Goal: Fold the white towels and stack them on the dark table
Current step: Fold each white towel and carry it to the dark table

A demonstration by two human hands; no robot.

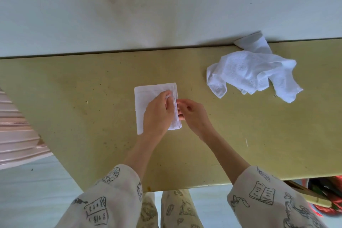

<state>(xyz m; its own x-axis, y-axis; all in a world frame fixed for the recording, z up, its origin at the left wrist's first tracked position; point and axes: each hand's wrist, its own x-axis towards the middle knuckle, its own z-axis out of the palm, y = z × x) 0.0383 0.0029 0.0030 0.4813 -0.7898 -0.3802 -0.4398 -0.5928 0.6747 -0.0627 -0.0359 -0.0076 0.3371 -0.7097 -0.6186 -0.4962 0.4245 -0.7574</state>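
At table (92, 98) centre, left hand (159, 111) and right hand (192, 114) pinch the square folded towel (143, 102), edges layered.

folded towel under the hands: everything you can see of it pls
The folded towel is white, terry-looking cloth, folded into a flat rectangle with stacked layer edges showing along its right side. It lies flat near the middle of the yellowish table. The left hand rests on it and hides part of it, fingers curled at the layered edge. The right hand pinches that edge from the right.

Soft even daylight, wide-angle edge distortion
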